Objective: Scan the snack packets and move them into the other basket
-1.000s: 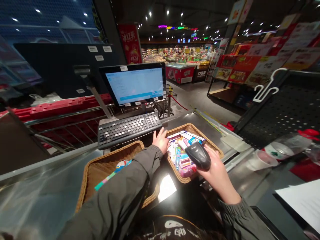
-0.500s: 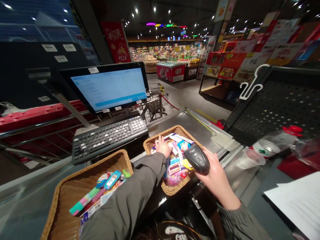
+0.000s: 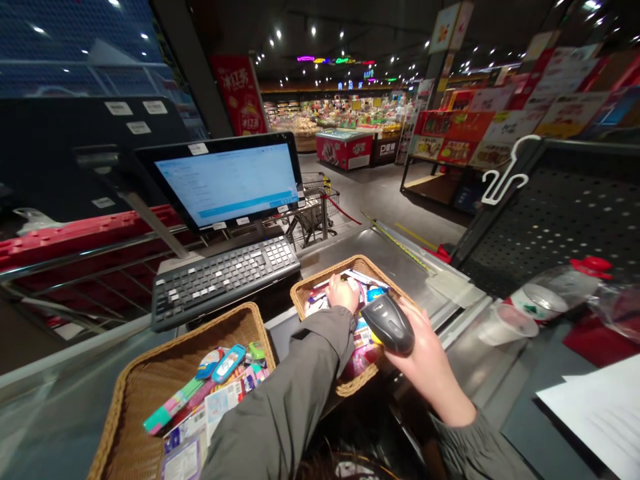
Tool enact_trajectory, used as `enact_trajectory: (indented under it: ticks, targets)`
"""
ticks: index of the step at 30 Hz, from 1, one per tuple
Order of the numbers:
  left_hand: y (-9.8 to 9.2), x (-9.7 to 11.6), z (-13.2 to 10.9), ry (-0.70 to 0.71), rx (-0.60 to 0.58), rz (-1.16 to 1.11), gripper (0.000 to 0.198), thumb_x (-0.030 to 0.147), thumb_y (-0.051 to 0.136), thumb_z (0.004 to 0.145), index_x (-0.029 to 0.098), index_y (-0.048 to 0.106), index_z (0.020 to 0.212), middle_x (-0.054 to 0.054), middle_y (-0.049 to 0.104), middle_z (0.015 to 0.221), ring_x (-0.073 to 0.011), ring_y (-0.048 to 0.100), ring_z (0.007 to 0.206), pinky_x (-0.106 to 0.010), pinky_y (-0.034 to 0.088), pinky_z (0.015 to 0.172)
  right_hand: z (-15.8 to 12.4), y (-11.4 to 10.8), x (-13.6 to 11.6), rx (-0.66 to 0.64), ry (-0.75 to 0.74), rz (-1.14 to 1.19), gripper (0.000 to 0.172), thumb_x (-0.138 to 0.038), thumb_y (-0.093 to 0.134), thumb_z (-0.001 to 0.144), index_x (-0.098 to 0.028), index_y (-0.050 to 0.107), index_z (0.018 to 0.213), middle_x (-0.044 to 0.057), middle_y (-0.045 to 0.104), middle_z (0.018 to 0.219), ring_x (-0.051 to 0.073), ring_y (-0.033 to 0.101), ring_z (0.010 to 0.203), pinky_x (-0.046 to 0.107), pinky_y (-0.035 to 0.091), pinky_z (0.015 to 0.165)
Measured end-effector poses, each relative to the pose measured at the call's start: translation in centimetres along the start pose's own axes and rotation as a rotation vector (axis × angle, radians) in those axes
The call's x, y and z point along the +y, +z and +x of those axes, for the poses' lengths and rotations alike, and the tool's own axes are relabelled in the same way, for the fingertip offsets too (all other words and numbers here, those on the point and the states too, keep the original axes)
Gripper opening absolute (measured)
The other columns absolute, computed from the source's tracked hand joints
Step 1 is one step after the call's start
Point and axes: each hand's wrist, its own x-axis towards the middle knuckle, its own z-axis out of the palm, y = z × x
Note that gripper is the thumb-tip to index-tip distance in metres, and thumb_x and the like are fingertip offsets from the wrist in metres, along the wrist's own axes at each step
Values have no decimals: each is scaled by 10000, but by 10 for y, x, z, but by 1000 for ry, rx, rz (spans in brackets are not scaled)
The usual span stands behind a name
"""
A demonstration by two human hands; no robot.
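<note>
My right hand (image 3: 424,350) is wrapped round a black barcode scanner (image 3: 389,323), held above the right side of a wicker basket (image 3: 358,385). Inside that basket lie small packaged goods in many colours, among them a pink pack (image 3: 361,360). My left hand (image 3: 343,293) reaches in at the far part of the basket, its fingers curled down among the packs; what they grip is hidden. Under my left forearm stands a second wicker basket (image 3: 131,393) with a blue packaged item (image 3: 229,363), a green and pink stick-shaped pack (image 3: 173,405) and several flat packs.
A monitor (image 3: 227,180) with a lit screen and a keyboard (image 3: 227,277) stand beyond the left basket. To the right are a plastic cup (image 3: 507,323), paper sheets (image 3: 597,407) and a black perforated panel (image 3: 560,207) bearing a white hook (image 3: 510,173). A shopping cart (image 3: 313,207) is behind the counter.
My left hand has moved slightly right in the basket, and its spread fingers have curled in. The scanner has shifted slightly left over the goods. The view has shifted a little.
</note>
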Motion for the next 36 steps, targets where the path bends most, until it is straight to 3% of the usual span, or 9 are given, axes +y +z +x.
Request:
enact_trajectory:
  ticks: [3, 6, 11, 15, 19, 26, 30, 36]
  targets:
    - [-7, -1, 1, -10, -10, -37, 315, 330, 523, 879, 134, 749, 977, -143, 552, 1411, -322, 392, 1390, -473, 357, 1101, -5, -6, -2, 33, -35, -27, 522, -375, 623, 808, -173, 512, 1275, 166, 594, 1298, 381, 494, 1294, 666, 299, 1106]
    - [-30, -13, 6, 23, -19, -61, 190, 244, 583, 807, 163, 754, 826, -96, 567, 1407, -299, 384, 1399, -469, 333, 1129, -8, -14, -5, 62, -79, -47, 510, -369, 619, 816, -180, 504, 1276, 163, 593, 1294, 377, 503, 1284, 639, 335, 1096]
    - [-107, -39, 0, 121, 20, -75, 153, 231, 590, 802, 209, 732, 747, -16, 535, 1444, -303, 290, 1452, -576, 241, 1166, -8, -15, -19, 68, -112, -27, 575, -343, 650, 799, -199, 460, 1322, 161, 576, 1297, 370, 506, 1273, 630, 375, 1072]
    - [-175, -59, -29, 291, 175, -60, 159, 242, 576, 847, 214, 709, 765, -29, 525, 1451, -328, 256, 1468, -668, 181, 1153, -2, -10, -46, 47, -158, -15, 584, -309, 646, 781, -214, 447, 1322, 159, 557, 1316, 401, 443, 1334, 714, 271, 1096]
    - [-219, -81, -62, 292, 280, -24, 151, 218, 564, 865, 212, 687, 777, -34, 522, 1454, -320, 255, 1470, -690, 192, 1135, 7, -6, -83, 55, -289, 5, 567, -291, 604, 786, -203, 456, 1326, 171, 526, 1344, 411, 389, 1372, 725, 240, 1102]
    - [-259, -123, -105, 214, 398, 36, 127, 191, 571, 855, 207, 672, 779, -43, 507, 1468, -320, 251, 1474, -696, 195, 1133, 16, 12, -138, 9, -468, 13, 522, -230, 591, 784, -194, 496, 1297, 168, 517, 1352, 400, 350, 1394, 703, 248, 1109]
    - [-272, -145, -125, 192, 442, 72, 121, 177, 568, 855, 206, 672, 800, -45, 492, 1482, -315, 231, 1482, -696, 178, 1142, 15, 23, -157, -9, -535, 38, 575, -216, 578, 758, -179, 478, 1323, 169, 524, 1343, 397, 334, 1403, 699, 232, 1119]
    - [-285, -166, -146, 155, 464, 94, 123, 183, 563, 865, 213, 669, 809, -28, 484, 1490, -309, 225, 1485, -705, 155, 1145, 10, 30, -176, -15, -592, 55, 498, -262, 574, 759, -176, 536, 1248, 172, 559, 1292, 418, 368, 1379, 727, 249, 1092]
